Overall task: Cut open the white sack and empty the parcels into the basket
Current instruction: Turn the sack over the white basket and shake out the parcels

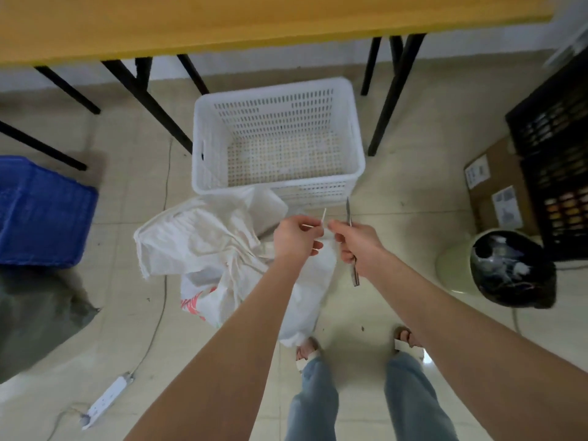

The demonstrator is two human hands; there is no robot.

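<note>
While we count one white basket (278,136) at upper centre of the frame, one crumpled white sack (203,246) just below it on the floor and one knife (352,243), our two hands meet above the sack. Our left hand (294,238) pinches a thin white strip (322,219) between closed fingertips; our right hand (354,241) is wrapped tight around the knife, its blade pointing toward the basket, thumb and forefinger reaching to the strip. One blue crate (41,211) sits at left, one bin (506,265) at right.
</note>
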